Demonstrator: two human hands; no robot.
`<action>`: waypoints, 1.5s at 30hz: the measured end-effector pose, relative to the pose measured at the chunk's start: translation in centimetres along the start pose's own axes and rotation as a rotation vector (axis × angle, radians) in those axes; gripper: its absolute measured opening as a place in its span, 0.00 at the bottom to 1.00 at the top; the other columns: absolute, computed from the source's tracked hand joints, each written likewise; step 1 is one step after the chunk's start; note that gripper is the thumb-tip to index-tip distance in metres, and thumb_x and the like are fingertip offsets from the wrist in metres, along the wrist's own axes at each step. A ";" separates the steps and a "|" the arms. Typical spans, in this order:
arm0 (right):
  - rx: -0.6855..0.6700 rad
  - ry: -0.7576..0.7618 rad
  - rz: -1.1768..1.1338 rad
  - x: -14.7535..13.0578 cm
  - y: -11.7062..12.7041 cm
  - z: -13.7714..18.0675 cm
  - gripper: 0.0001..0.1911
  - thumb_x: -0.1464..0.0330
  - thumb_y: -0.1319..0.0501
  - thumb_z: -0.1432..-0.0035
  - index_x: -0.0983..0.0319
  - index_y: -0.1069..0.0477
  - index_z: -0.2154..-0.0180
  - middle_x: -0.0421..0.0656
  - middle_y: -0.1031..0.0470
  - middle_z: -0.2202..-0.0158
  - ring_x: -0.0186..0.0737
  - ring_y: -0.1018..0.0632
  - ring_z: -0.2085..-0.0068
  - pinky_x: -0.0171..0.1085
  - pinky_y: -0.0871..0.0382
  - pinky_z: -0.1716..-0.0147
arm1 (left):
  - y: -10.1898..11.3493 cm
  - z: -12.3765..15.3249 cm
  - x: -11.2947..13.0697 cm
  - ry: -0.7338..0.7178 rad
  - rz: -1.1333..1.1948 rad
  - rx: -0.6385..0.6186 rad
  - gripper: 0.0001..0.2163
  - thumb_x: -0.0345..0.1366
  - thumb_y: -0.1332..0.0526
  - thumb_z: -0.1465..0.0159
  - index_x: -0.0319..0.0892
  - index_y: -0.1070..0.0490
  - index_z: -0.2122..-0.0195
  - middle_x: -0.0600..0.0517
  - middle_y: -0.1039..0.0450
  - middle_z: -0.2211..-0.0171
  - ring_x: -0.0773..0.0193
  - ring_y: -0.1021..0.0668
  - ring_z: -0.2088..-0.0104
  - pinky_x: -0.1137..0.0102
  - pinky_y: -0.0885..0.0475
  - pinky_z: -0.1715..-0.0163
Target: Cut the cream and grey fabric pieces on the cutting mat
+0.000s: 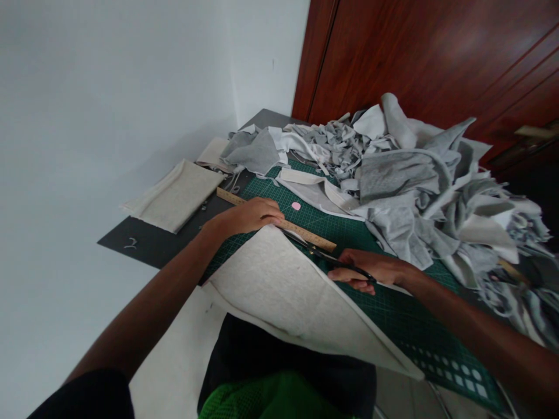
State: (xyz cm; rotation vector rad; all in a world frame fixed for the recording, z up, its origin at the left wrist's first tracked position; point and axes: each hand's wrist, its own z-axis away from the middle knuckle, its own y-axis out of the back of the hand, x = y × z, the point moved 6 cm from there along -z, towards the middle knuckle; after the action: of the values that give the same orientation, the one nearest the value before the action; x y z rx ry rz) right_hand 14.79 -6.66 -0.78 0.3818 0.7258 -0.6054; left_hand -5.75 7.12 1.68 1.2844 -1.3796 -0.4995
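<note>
My left hand (251, 214) lies closed on the far corner of a large off-white fabric sheet (283, 285), gripping its edge beside a wooden ruler (305, 233). My right hand (371, 270) is wrapped round the handles of dark scissors (325, 256), whose blades point along the sheet's right edge toward the ruler. The sheet rests on a green cutting mat (393, 314) and hangs toward my lap.
A big heap of grey and white fabric scraps (414, 186) fills the right and back of the dark table (148, 241). A folded cream cloth (174, 195) lies at the left. A small pink chalk piece (296, 205) sits on the mat. Behind are a white wall and a wooden door (437, 52).
</note>
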 end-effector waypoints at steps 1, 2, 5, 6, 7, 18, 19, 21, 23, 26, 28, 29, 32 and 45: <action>0.000 0.003 -0.009 -0.1 0.0 -0.1 0.30 0.49 0.39 0.44 0.59 0.46 0.86 0.32 0.43 0.89 0.25 0.42 0.87 0.29 0.44 0.87 | 0.0 0.0 0.1 -0.003 0.002 0.001 0.12 0.35 0.45 0.30 0.39 0.21 0.60 0.47 0.23 0.63 0.62 0.24 0.60 0.71 0.32 0.57; -0.004 0.007 -0.019 -0.2 -0.1 -0.2 0.30 0.49 0.38 0.45 0.59 0.46 0.85 0.32 0.44 0.89 0.25 0.42 0.87 0.29 0.44 0.87 | -0.1 -0.1 0.1 -0.008 0.006 0.004 0.12 0.35 0.45 0.30 0.40 0.21 0.60 0.47 0.22 0.63 0.62 0.24 0.59 0.70 0.32 0.57; -0.026 0.019 -0.047 -0.4 -0.2 -0.5 0.30 0.48 0.38 0.45 0.59 0.47 0.85 0.31 0.44 0.89 0.24 0.43 0.87 0.29 0.44 0.87 | -0.2 -0.1 0.0 -0.026 0.021 0.021 0.12 0.35 0.45 0.30 0.40 0.21 0.59 0.46 0.22 0.62 0.62 0.23 0.59 0.70 0.32 0.57; -0.030 0.019 -0.055 -0.5 -0.2 -0.6 0.30 0.48 0.38 0.45 0.59 0.47 0.84 0.31 0.45 0.89 0.25 0.43 0.87 0.29 0.44 0.87 | -0.2 -0.1 -0.1 -0.028 0.023 0.024 0.12 0.34 0.45 0.30 0.40 0.21 0.59 0.46 0.22 0.62 0.62 0.23 0.59 0.70 0.32 0.57; -0.033 0.014 -0.061 -0.5 -0.3 -0.7 0.29 0.47 0.37 0.46 0.59 0.46 0.83 0.31 0.45 0.89 0.25 0.42 0.87 0.29 0.45 0.87 | -0.2 -0.1 -0.1 -0.031 0.022 0.028 0.12 0.34 0.45 0.30 0.40 0.22 0.59 0.46 0.22 0.62 0.62 0.23 0.59 0.70 0.32 0.57; -0.021 -0.049 -0.073 -0.4 -0.2 -1.0 0.25 0.50 0.36 0.47 0.60 0.42 0.80 0.29 0.44 0.88 0.25 0.43 0.87 0.29 0.47 0.87 | 0.0 -0.2 0.4 -0.030 -0.019 0.013 0.12 0.34 0.47 0.29 0.38 0.23 0.59 0.46 0.22 0.62 0.62 0.24 0.59 0.71 0.32 0.56; -0.022 -0.045 -0.075 -0.4 -0.2 -1.1 0.25 0.50 0.36 0.47 0.60 0.42 0.80 0.30 0.43 0.88 0.25 0.42 0.87 0.29 0.46 0.87 | 0.0 -0.2 0.5 -0.029 -0.020 0.014 0.12 0.34 0.47 0.29 0.38 0.23 0.59 0.46 0.22 0.62 0.62 0.24 0.59 0.71 0.32 0.56; -0.022 -0.036 -0.081 -0.3 -0.1 -1.2 0.24 0.51 0.37 0.46 0.60 0.41 0.79 0.30 0.43 0.88 0.25 0.42 0.87 0.29 0.46 0.87 | 0.0 -0.2 0.4 -0.028 -0.019 0.015 0.12 0.34 0.47 0.29 0.38 0.23 0.59 0.47 0.22 0.62 0.62 0.24 0.59 0.70 0.32 0.56; -0.024 -0.029 -0.092 -0.2 -0.1 -1.3 0.23 0.52 0.37 0.46 0.60 0.41 0.79 0.29 0.43 0.88 0.25 0.43 0.87 0.29 0.46 0.87 | 0.0 -0.2 0.3 -0.024 -0.015 0.020 0.12 0.34 0.47 0.29 0.38 0.23 0.60 0.47 0.23 0.62 0.62 0.24 0.59 0.70 0.32 0.56; -0.034 -0.029 -0.108 -0.2 -0.1 -1.4 0.23 0.52 0.37 0.45 0.59 0.41 0.79 0.29 0.44 0.88 0.25 0.44 0.87 0.28 0.46 0.87 | -0.1 -0.2 0.2 -0.028 -0.012 0.030 0.12 0.34 0.47 0.29 0.39 0.23 0.60 0.47 0.23 0.62 0.62 0.24 0.59 0.70 0.32 0.56; -0.042 -0.027 -0.102 -0.2 -0.1 -1.4 0.23 0.53 0.37 0.45 0.59 0.42 0.79 0.29 0.44 0.88 0.25 0.44 0.87 0.28 0.46 0.87 | -0.1 -0.2 0.2 -0.034 -0.010 0.036 0.12 0.34 0.46 0.30 0.39 0.22 0.60 0.47 0.23 0.63 0.62 0.24 0.59 0.70 0.32 0.56; -0.042 -0.025 -0.099 -0.2 -0.1 -1.4 0.22 0.53 0.37 0.45 0.59 0.42 0.79 0.29 0.44 0.88 0.25 0.44 0.87 0.28 0.46 0.88 | -0.1 -0.2 0.2 -0.035 -0.009 0.037 0.12 0.34 0.46 0.30 0.39 0.22 0.60 0.48 0.23 0.63 0.62 0.24 0.60 0.70 0.32 0.57; -0.039 -0.018 -0.097 -0.2 -0.1 -1.3 0.22 0.53 0.38 0.45 0.59 0.42 0.79 0.29 0.44 0.88 0.25 0.43 0.87 0.28 0.46 0.88 | 0.0 -0.2 0.3 -0.023 -0.006 0.034 0.12 0.35 0.46 0.30 0.39 0.22 0.61 0.48 0.23 0.64 0.63 0.24 0.60 0.71 0.32 0.58; -0.015 -0.025 -0.109 -0.4 -0.2 -1.3 0.25 0.51 0.37 0.45 0.59 0.43 0.81 0.29 0.44 0.89 0.25 0.44 0.87 0.28 0.47 0.89 | -0.1 -0.2 0.2 -0.012 -0.021 0.020 0.13 0.35 0.47 0.29 0.40 0.22 0.60 0.47 0.22 0.62 0.61 0.24 0.59 0.69 0.32 0.56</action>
State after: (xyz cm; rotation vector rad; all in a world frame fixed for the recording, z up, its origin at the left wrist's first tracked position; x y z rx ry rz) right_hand 13.79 -6.02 -1.44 0.3220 0.7298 -0.7058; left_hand -5.48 7.03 1.75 1.3155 -1.3855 -0.5095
